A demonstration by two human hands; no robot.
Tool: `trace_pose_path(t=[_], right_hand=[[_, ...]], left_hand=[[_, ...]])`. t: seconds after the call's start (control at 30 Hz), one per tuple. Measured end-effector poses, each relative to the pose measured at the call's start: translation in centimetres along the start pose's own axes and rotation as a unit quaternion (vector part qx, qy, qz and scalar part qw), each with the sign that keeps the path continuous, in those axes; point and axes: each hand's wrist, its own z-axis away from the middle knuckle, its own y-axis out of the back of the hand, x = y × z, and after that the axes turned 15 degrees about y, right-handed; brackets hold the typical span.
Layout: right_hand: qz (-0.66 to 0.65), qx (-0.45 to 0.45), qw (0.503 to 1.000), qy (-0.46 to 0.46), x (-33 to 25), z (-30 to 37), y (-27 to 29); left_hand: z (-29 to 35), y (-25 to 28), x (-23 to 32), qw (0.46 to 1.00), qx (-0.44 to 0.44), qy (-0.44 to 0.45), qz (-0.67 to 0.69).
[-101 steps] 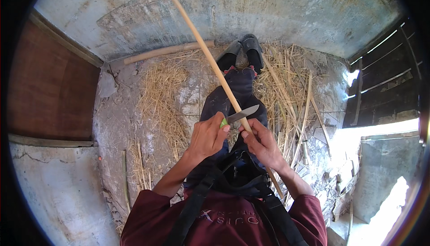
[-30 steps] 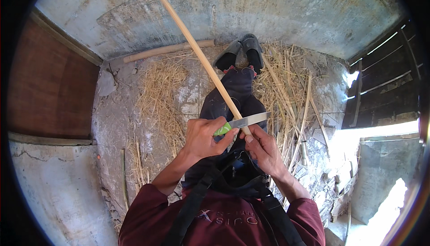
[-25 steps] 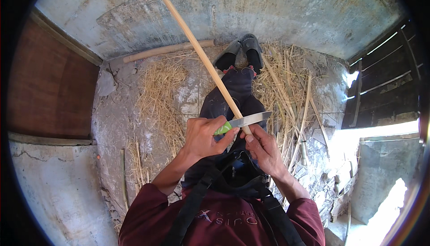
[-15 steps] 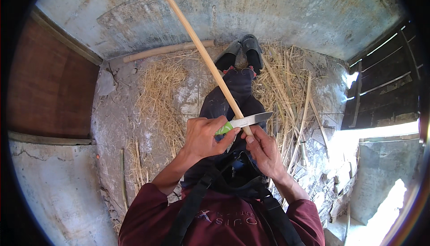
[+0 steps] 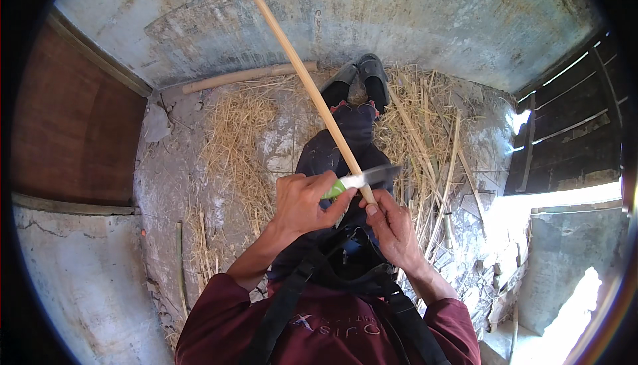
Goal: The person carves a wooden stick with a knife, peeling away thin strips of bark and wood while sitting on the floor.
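Note:
My left hand [image 5: 302, 204] is closed round the green handle of a knife [image 5: 376, 176]. Its blade points to the right and lies across the near end of a long pale wooden stick [image 5: 311, 87]; motion blurs the blade. My right hand [image 5: 393, 227] grips that near end, thumb on top, just below the blade. From there the stick slants away over my legs to the far left, its far tip up in front of the wall. How deep the blade touches the wood cannot be made out.
Straw and shavings [image 5: 239, 129] cover the floor on both sides of my outstretched legs. A thick round pole [image 5: 249, 76] lies along the far wall. Split strips [image 5: 453, 166] lie at the right, and a thin green stick [image 5: 181, 269] at the left. Slatted dark boards [image 5: 565, 129] stand at the right.
The stick's far tip has shifted slightly right and down. The knife blade has tilted a little and is now blurred. Both hands keep their grips in almost the same place.

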Motion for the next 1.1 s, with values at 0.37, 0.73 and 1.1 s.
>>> trace_pose_path(t=[0.37, 0.73, 1.1], right_hand=[[-0.011, -0.003, 1.000, -0.017, 0.1, 0.4, 0.3], [-0.014, -0.010, 1.000, 0.002, -0.6, 0.3, 0.0], [0.034, 0.009, 0.999, 0.018, -1.4, 0.3, 0.2]], left_hand=[[0.7, 1.9, -0.1, 0.998, -0.051, 0.005, 0.029], [1.1, 1.3, 0.8, 0.997, -0.059, 0.010, 0.037], [0.2, 1.0, 1.1, 0.999, -0.050, -0.002, 0.008]])
